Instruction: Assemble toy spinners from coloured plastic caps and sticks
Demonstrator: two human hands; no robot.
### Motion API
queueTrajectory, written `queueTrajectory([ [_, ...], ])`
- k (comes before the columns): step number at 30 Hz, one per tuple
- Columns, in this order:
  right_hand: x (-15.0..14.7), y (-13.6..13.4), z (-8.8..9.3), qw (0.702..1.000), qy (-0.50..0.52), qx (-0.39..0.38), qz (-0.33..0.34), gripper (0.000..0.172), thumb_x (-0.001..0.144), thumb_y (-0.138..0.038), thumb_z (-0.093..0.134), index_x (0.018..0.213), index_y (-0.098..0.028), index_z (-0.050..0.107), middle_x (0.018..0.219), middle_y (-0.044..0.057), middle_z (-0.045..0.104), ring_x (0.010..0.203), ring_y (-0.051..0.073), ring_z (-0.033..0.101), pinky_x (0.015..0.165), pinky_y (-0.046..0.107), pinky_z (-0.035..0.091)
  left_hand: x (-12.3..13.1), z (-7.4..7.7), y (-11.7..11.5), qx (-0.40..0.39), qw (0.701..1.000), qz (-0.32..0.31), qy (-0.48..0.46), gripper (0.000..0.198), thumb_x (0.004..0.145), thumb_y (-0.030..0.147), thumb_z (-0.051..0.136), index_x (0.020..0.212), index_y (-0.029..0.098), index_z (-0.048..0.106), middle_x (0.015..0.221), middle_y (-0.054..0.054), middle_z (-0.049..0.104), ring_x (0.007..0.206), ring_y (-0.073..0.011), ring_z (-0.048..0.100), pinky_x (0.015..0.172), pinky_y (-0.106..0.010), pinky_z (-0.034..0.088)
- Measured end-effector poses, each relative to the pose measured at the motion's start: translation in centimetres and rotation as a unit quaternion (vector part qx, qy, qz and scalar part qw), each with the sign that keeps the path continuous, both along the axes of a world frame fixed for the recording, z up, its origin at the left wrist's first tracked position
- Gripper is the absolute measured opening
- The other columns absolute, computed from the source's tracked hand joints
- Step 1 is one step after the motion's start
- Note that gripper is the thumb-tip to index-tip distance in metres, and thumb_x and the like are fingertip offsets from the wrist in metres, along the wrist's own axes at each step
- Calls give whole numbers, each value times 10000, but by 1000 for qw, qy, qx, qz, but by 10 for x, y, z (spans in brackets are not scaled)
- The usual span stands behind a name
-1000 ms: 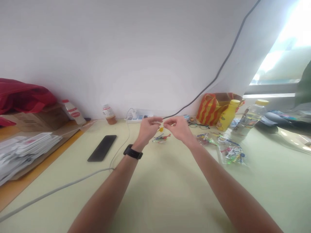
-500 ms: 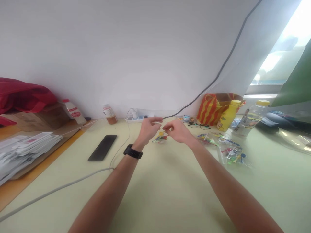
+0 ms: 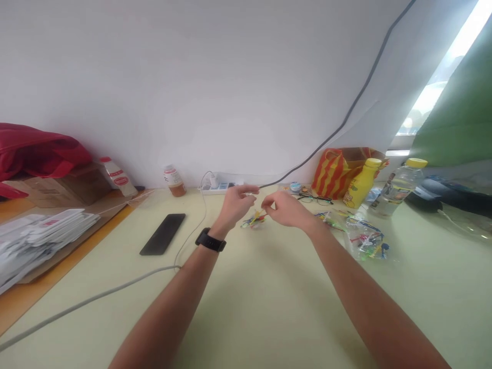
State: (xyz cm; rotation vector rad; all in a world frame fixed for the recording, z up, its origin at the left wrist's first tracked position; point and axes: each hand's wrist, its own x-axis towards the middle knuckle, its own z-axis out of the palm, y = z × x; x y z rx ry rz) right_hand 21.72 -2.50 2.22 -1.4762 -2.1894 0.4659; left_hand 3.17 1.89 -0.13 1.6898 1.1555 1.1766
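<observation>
My left hand (image 3: pixel 237 205), with a black watch on the wrist, is raised over the table, thumb and fingers closed around something small and whitish that I cannot make out. To its right, my right hand (image 3: pixel 285 209) is bent in a pinch; whatever its fingertips hold is too small to name. Just below and between both hands lies a small cluster of colourful plastic pieces (image 3: pixel 253 220), yellow, red, green and blue. Farther right are more loose colourful pieces (image 3: pixel 328 220) and a clear plastic bag (image 3: pixel 365 241) with similar pieces inside.
A black phone (image 3: pixel 163 234) and a grey cable (image 3: pixel 96 295) lie on the left. Along the wall stand a brown-drink bottle (image 3: pixel 174 182), a power strip (image 3: pixel 219 188), glasses (image 3: pixel 315 199), a striped bag (image 3: pixel 330 171), a yellow bottle (image 3: pixel 361 184) and a clear bottle (image 3: pixel 397 189).
My right hand has shifted slightly right, away from the left hand, which stays nearly in place. The green curtain at right now covers more of the window.
</observation>
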Motion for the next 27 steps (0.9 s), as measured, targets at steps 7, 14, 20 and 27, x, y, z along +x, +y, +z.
queueTrajectory([
  [7,1,-8,5,998,-58,-28,-5,390,1019,-499,471,824,-221,663,837,74,705,733,217,637,623,308,376,-5,9,-4,52,996,-9,68,322,787,171,592,1032,220,795,1143,-66,771,950,-229,722,834,-351,578],
  [14,4,-2,-4,998,-42,-29,42,167,925,-292,621,1070,-245,690,1142,60,727,957,219,677,687,276,430,-20,27,-18,141,947,-97,272,243,845,460,699,908,244,791,994,-50,773,935,-248,698,764,-323,545],
  [20,0,-1,-10,995,-77,-36,56,282,935,-317,615,1200,-250,682,1201,78,727,1032,250,681,731,281,449,-30,27,-11,172,924,-115,321,232,848,448,710,862,232,795,892,-59,770,864,-229,699,816,-345,549],
  [27,0,-3,-9,991,-108,-60,40,287,915,-311,633,1169,-229,735,1204,111,733,1092,278,676,811,301,470,-31,32,-11,147,926,-131,322,218,875,414,694,819,241,814,861,-42,788,825,-211,703,777,-323,548],
])
